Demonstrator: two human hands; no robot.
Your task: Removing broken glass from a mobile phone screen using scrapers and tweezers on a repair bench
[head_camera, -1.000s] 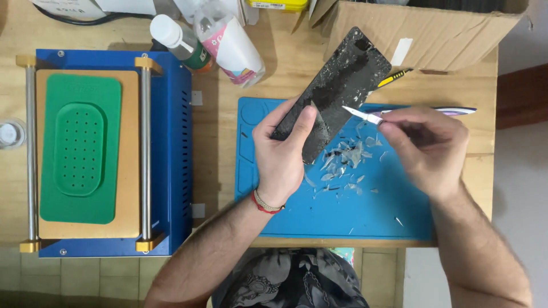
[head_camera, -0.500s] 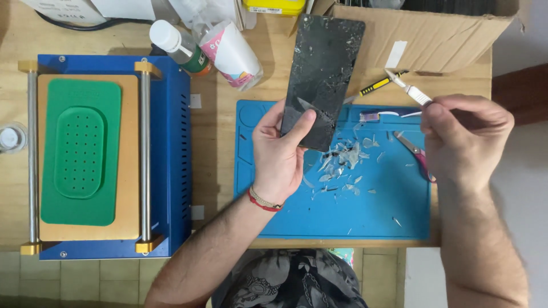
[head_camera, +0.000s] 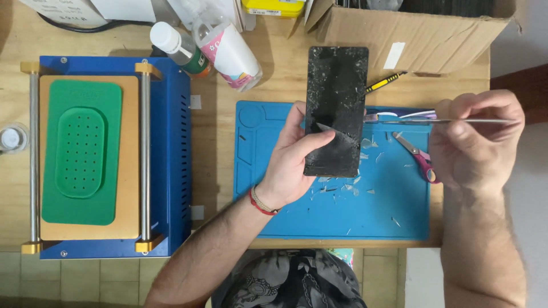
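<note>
Our fingers (head_camera: 315, 138) of the left hand (head_camera: 288, 165) pinch the cracked black phone screen (head_camera: 335, 111), holding it upright above the far edge of the blue work mat (head_camera: 274, 217). Our right hand (head_camera: 476, 142) closes around a thin metal blade tool (head_camera: 434, 121) that points left toward the screen, near the tabletop's right edge. Glass shards (head_camera: 342, 188) lie on the mat beneath, pink-handled scissors (head_camera: 419, 157) beside them. A blue machine (head_camera: 171, 171) stands at the left edge.

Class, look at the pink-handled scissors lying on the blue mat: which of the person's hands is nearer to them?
Right. The right hand, holding a thin metal tool, sits just beside the pink-handled scissors. The left hand is farther off, across the blue mat, gripping the cracked black panel.
</note>
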